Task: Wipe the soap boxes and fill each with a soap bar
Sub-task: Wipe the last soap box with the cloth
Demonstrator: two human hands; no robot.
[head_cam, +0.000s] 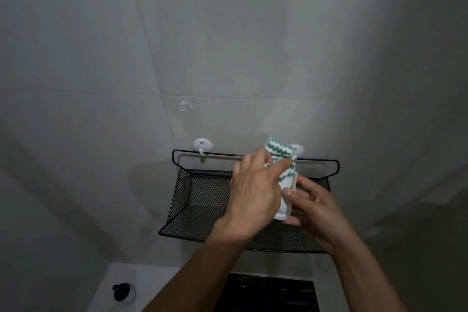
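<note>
We are wiping — left hand (255, 185) pressing the green-and-white zigzag cloth (279, 153) into the white plastic soap box (285, 206), right hand (312, 204) gripping it over the black wire-mesh shelf (202, 197); next — a soap bar.

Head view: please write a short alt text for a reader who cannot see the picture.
Two hands wipe a white soap box with a green-and-white cloth above a black mesh shelf on a grey tiled wall. The left hand presses the cloth on it; the right hand grips the box.

Dim, grey light; a brighter patch on the wall (291, 71) above the grip, corners darken (wide-angle bending there), soft blur throughout.
</note>
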